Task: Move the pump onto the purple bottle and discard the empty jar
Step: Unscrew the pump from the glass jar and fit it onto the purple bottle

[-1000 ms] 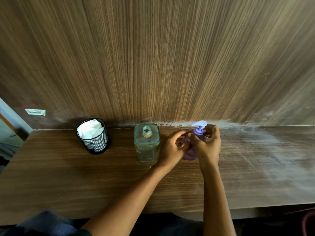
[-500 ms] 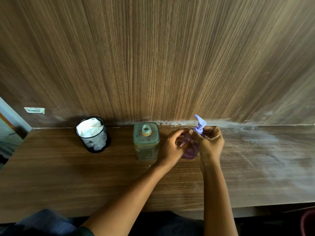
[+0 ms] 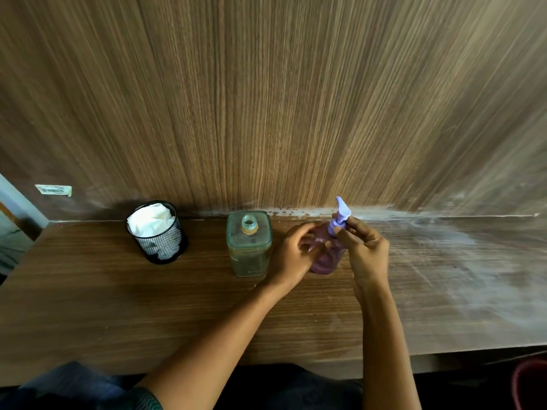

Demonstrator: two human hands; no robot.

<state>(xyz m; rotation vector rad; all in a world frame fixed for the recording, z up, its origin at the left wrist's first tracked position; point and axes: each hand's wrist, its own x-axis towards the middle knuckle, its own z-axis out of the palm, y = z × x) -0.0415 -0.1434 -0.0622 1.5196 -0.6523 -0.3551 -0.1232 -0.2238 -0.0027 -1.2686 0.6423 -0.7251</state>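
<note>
Right hand (image 3: 365,250) pinches pump (image 3: 340,216) on top of purple bottle (image 3: 327,258). Left hand (image 3: 291,255) grips bottle side. Clear jar (image 3: 249,247) stands just left, open.

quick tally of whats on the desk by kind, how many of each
Purple bottle: 1
Lilac pump, on the bottle's neck: 1
Clear square jar, no lid: 1
Black mesh cup holding a white crumpled wad: 1 cup, 1 wad
Hands at the bottle, left hand and right hand: 2
Total: 5 things, plus 2 hands
</note>
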